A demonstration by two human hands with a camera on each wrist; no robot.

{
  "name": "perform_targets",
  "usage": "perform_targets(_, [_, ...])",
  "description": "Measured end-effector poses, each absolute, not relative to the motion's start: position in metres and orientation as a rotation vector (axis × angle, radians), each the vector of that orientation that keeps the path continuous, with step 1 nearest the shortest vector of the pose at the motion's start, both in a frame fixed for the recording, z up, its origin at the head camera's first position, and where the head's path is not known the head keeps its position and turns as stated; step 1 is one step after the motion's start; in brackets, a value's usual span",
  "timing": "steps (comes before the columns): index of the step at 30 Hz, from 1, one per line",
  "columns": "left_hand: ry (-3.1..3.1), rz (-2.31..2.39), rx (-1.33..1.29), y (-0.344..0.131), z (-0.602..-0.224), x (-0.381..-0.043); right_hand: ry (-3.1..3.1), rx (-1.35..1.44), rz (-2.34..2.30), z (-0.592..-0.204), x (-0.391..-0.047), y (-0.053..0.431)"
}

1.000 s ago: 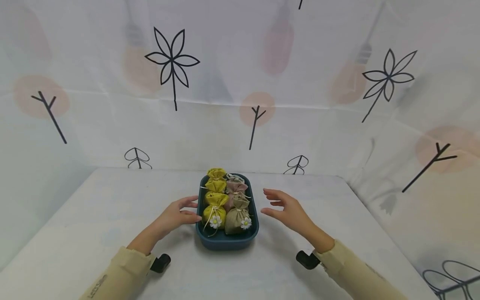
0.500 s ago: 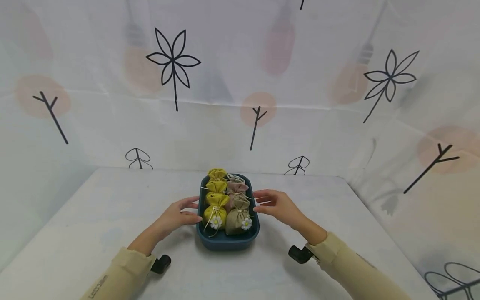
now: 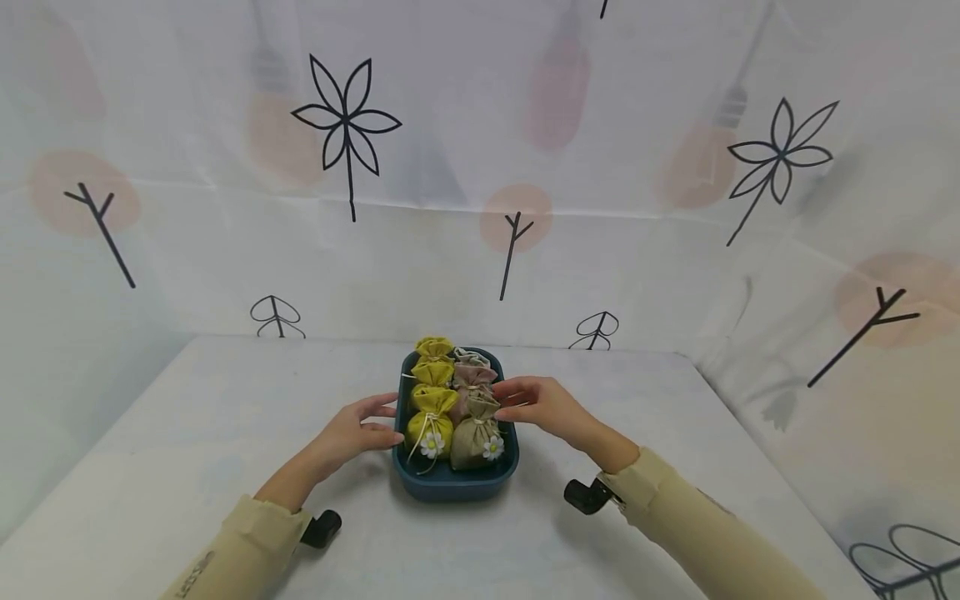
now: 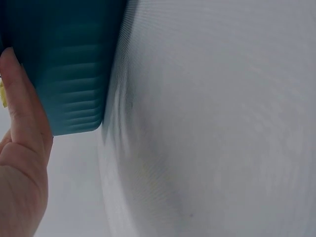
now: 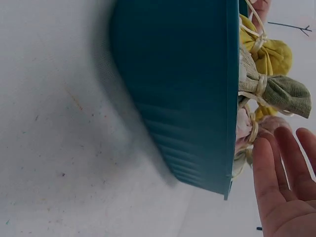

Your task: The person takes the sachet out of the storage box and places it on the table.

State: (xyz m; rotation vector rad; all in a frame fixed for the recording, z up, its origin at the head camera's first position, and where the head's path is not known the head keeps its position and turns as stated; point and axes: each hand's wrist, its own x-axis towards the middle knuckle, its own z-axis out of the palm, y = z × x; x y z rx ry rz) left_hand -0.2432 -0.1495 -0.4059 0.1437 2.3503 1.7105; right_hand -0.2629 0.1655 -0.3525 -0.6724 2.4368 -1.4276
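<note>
A dark blue rectangular tub [image 3: 453, 487] holds small drawstring pouches in two rows. Yellow pouches [image 3: 429, 429] line its left side. On the right sit an olive-green pouch [image 3: 471, 443] with a white flower, a dusty-pink pouch [image 3: 474, 377] and a pale one behind. My left hand [image 3: 348, 432] rests at the tub's left rim, fingers nearly straight; in the left wrist view a finger [image 4: 23, 108] lies along the ribbed wall. Over the right rim reaches my right hand [image 3: 543, 408], fingers extended and apart, tips beside the pink and green pouch necks in the right wrist view.
The tub stands on a white-covered table [image 3: 300, 375], towards its back edge. Behind and on both sides hangs a pale cloth [image 3: 420, 267] printed with flowers and twigs. Black wrist cameras [image 3: 322, 528] jut inward from both sleeves.
My right hand has moved left, from beside the tub to over its right rim and up to the pouches. My left hand and the tub have stayed put.
</note>
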Motion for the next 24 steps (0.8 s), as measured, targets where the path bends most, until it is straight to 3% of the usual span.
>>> perform_targets(24, [2.343, 1.722, 0.161, -0.149, -0.407, -0.243, 2.398, -0.613, -1.393, -0.354, -0.270, 0.149])
